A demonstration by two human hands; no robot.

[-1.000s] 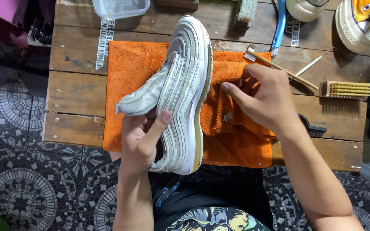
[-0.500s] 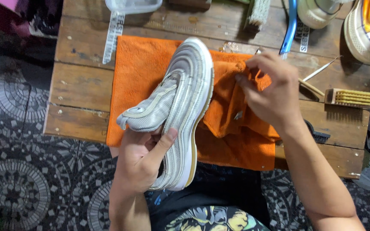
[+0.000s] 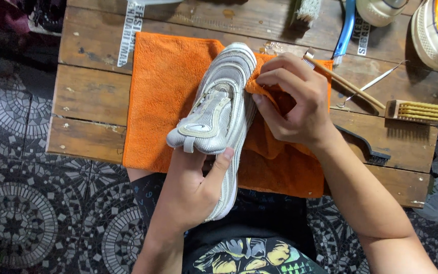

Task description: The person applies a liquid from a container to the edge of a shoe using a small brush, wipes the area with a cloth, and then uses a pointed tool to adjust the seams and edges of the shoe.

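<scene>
A white ribbed sneaker lies toe-away over an orange cloth spread on a wooden table. My left hand grips the sneaker at its heel, thumb along the side. My right hand is bunched on a fold of the orange cloth and presses it against the sneaker's right side near the toe.
The wooden table has a bamboo-handled brush, a thin wooden brush, a metal pick, a black brush, a blue handle and other shoes at the back right. Patterned floor tiles lie below.
My right hand lifted a fold of the orange cloth from the table up onto the sneaker's side. The left hand turned the sneaker so its top faces up.
</scene>
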